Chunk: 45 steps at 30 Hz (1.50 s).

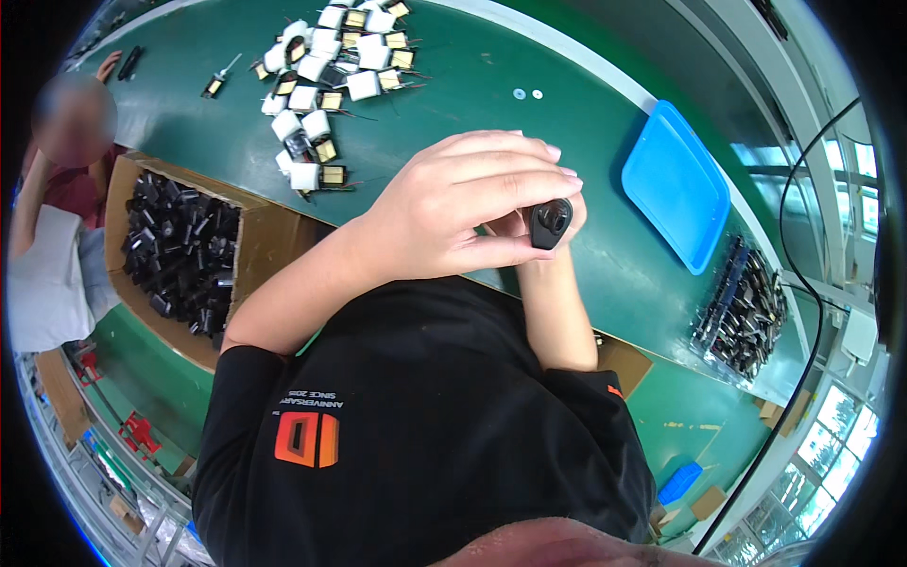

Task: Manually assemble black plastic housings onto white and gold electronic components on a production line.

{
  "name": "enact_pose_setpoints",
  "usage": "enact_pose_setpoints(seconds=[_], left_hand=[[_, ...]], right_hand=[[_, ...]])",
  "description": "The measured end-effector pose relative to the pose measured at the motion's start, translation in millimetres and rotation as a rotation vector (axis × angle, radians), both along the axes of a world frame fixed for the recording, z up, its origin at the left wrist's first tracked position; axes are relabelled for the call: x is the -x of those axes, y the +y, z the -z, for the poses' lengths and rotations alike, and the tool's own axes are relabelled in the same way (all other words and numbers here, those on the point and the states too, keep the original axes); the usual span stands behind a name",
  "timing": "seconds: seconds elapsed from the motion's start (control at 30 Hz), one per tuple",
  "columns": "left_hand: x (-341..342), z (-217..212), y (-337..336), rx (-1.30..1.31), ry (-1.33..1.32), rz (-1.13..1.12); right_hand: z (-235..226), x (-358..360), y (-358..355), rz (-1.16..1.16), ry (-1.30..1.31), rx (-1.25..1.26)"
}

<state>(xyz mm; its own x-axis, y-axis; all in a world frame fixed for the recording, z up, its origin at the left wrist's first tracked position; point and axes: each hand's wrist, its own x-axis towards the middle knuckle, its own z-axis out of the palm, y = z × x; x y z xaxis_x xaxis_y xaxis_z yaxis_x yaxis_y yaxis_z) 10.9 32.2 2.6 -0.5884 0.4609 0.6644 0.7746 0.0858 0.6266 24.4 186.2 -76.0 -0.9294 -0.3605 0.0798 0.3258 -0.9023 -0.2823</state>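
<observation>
My left hand [463, 194] is closed over a small black plastic casing [550, 223], with its thumb below and its fingers above. The casing has a glossy rounded end with a round opening, which sticks out between thumb and fingers. Right behind it, my right hand [576, 217] presses close against the casing and my left hand. Its fingers are mostly hidden, so their grip does not show. Both hands are raised in front of my chest, over the near edge of the green table [453, 104].
White blocks with wired parts [321, 94] lie piled at the far left. A cardboard box [250, 255] of black casings [179, 250] stands at left. A blue tray [675, 189] and a bag of dark parts [746, 312] lie at right. Two small discs [527, 94] lie beyond my hands. Another person [71, 161] sits at left.
</observation>
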Motion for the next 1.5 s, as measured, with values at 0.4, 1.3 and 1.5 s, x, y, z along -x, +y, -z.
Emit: enact_pose_setpoints(seconds=[0.4,1.3,1.5], left_hand=[[2.3,2.0,9.5,-0.02,0.022,-0.055],[3.1,8.3,7.8,0.019,0.069,-0.066],[3.2,8.2,7.8,0.0,0.053,-0.058]], right_hand=[[8.8,-2.4,-4.2,0.035,-0.105,0.109],[14.6,1.0,-8.4,-0.042,-0.085,0.21],[25.3,-1.4,-5.1,-0.061,-0.405,0.214]])
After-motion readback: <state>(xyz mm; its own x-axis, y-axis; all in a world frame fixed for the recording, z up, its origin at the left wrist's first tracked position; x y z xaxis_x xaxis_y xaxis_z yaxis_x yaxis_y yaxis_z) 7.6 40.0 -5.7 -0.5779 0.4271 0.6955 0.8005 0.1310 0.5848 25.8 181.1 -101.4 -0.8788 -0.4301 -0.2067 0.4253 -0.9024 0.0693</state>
